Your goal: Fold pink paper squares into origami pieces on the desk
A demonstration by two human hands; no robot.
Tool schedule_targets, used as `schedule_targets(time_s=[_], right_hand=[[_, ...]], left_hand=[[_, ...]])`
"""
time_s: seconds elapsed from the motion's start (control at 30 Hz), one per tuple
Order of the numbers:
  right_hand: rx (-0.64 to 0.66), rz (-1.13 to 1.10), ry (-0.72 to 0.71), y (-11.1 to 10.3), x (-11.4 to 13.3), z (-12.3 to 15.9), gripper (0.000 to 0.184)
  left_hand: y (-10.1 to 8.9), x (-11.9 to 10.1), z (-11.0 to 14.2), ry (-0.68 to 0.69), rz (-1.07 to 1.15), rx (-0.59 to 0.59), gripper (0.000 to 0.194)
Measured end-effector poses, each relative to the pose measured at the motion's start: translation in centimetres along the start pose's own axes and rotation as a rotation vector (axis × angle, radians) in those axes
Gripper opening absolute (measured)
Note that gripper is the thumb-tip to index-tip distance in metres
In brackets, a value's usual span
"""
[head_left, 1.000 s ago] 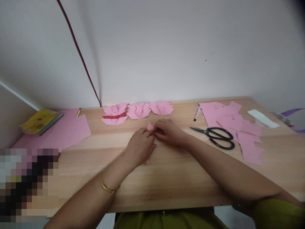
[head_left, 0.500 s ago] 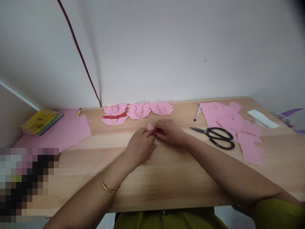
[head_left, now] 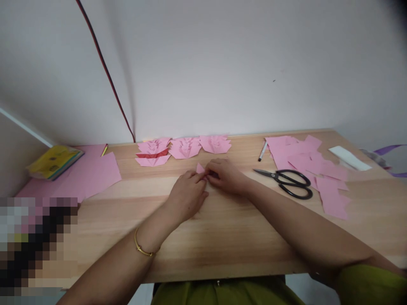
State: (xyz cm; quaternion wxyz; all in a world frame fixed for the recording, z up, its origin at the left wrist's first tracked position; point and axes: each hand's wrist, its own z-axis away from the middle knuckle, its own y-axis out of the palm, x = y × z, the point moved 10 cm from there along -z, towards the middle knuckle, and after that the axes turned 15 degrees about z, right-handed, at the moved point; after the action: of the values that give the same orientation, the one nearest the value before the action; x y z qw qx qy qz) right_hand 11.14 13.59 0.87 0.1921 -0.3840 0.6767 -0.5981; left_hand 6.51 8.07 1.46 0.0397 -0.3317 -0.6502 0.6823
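A small piece of folded pink paper (head_left: 199,168) lies between my hands at the middle of the wooden table (head_left: 222,237); its pointed tip shows beyond the fingers and the rest is covered. My left hand (head_left: 189,195), with a gold bangle at the wrist, presses its fingertips on the paper from the left. On the other side, my right hand (head_left: 225,176) has its fingers curled and pinched on the same paper. The fingertips of both hands touch or nearly touch. Farther back, several folded pink paper shapes (head_left: 186,148) stand in overlapping rows, one with a red strip.
Black-handled scissors (head_left: 282,180) lie to the right, points facing left. Beyond them are a marker pen (head_left: 263,151), loose pink paper pieces (head_left: 332,195) and a white strip (head_left: 349,158). At left, a yellow packet (head_left: 55,162) rests on large pink sheets (head_left: 101,173). A cable (head_left: 104,63) runs down the wall.
Hardly anything differs. Both hands stay on the pink paper in nearly the same place, with only a slight shift of the fingers.
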Motion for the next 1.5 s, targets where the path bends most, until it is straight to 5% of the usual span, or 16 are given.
schedule_targets(time_s=[1.5], right_hand=[[0.008, -0.002, 0.006, -0.08, 0.12, 0.07, 0.009]], left_hand=[[0.09, 0.14, -0.04, -0.005, 0.015, -0.008, 0.02]])
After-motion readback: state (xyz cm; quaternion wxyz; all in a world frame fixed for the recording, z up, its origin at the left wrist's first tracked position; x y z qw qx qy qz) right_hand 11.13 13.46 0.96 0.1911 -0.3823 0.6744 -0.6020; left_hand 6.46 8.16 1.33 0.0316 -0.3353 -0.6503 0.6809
